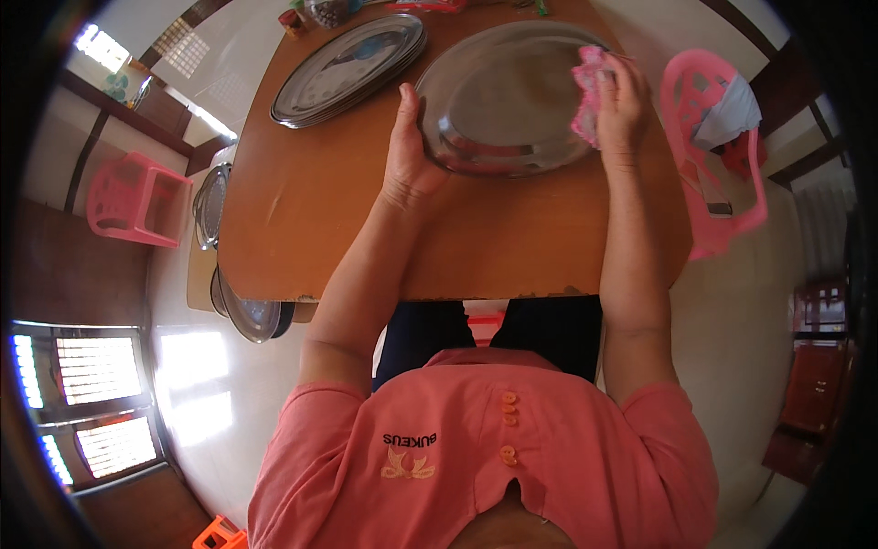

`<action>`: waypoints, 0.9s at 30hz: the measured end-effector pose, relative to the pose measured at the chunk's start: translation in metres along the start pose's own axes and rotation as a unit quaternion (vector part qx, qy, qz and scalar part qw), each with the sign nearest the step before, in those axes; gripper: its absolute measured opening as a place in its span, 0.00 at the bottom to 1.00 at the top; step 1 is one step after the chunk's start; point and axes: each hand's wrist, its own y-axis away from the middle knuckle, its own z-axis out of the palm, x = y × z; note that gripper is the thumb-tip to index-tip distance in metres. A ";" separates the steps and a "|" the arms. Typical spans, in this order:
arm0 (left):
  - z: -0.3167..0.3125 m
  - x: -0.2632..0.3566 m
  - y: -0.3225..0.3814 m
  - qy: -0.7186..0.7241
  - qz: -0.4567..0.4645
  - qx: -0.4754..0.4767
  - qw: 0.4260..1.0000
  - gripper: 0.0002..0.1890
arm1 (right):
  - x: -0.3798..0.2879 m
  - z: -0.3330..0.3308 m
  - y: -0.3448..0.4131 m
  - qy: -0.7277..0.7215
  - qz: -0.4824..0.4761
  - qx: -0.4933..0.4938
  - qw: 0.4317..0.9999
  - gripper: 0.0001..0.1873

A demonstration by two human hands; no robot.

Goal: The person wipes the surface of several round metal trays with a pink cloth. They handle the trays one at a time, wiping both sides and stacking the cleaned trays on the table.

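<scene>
A large oval metal tray point(514, 96) lies on the wooden table point(309, 226) before me. My left hand point(411, 151) is at the tray's left rim, thumb raised along its edge and palm against the lower left side. In my right hand point(623, 103) is a crumpled pink cloth point(588, 96), pressed on the tray's right rim. To the left of this tray rests a stack of several similar oval metal trays point(350, 68).
At the far edge stand a small red-lidded jar point(293, 22) and a clear container point(328, 12). A pink plastic chair point(748, 199) with a pale cloth is at the right, another pink chair point(140, 199) at the left. Metal pans point(254, 312) sit lower, beside the table's left edge.
</scene>
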 end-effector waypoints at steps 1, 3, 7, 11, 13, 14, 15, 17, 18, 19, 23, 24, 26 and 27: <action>0.001 0.001 0.000 -0.002 0.004 0.006 1.000 0.36 | -0.012 0.005 0.001 -0.002 -0.024 -0.004 1.000 0.14; -0.004 -0.002 -0.004 -0.015 -0.002 -0.001 1.000 0.38 | -0.036 0.016 0.007 -0.029 -0.099 -0.032 0.994 0.14; -0.022 -0.005 -0.007 0.043 -0.039 -0.049 0.997 0.39 | -0.135 0.014 0.028 -0.121 -0.229 -0.134 0.956 0.13; -0.039 -0.001 -0.010 0.054 -0.035 -0.109 0.992 0.41 | -0.163 0.014 0.030 -0.163 -0.265 -0.183 0.933 0.14; -0.011 -0.005 -0.004 0.061 -0.037 -0.068 0.995 0.35 | -0.142 0.015 0.016 -0.082 -0.204 -0.124 0.968 0.16; -0.021 -0.005 -0.006 0.020 -0.019 -0.024 0.999 0.32 | -0.125 0.020 0.008 -0.068 -0.177 -0.116 0.975 0.18; -0.027 -0.006 -0.010 -0.018 -0.006 0.018 1.000 0.29 | -0.101 0.019 0.003 -0.014 -0.170 -0.090 0.981 0.19; -0.008 0.005 0.002 0.014 -0.106 -0.044 0.993 0.25 | -0.051 0.011 -0.001 0.086 -0.105 -0.047 0.990 0.17; -0.013 0.006 0.002 -0.053 -0.092 -0.050 0.993 0.23 | -0.032 0.007 -0.005 0.076 -0.026 -0.059 0.995 0.17; -0.013 0.006 0.002 -0.118 -0.080 -0.054 0.988 0.22 | -0.021 0.005 -0.005 0.077 -0.026 -0.057 0.995 0.17; 0.004 -0.005 0.009 -0.104 0.015 -0.019 0.994 0.17 | -0.027 -0.001 -0.014 -0.008 0.025 0.012 1.000 0.16; 0.009 -0.003 0.010 -0.114 0.027 -0.020 0.993 0.16 | -0.041 -0.005 -0.019 -0.005 -0.043 0.028 0.999 0.15; 0.006 0.002 0.011 -0.126 0.039 -0.021 0.991 0.14 | -0.075 -0.004 -0.017 -0.032 -0.118 0.016 0.992 0.14; -0.001 0.004 0.011 -0.128 0.036 -0.045 0.990 0.14 | -0.094 -0.004 -0.014 -0.061 -0.124 -0.010 0.990 0.13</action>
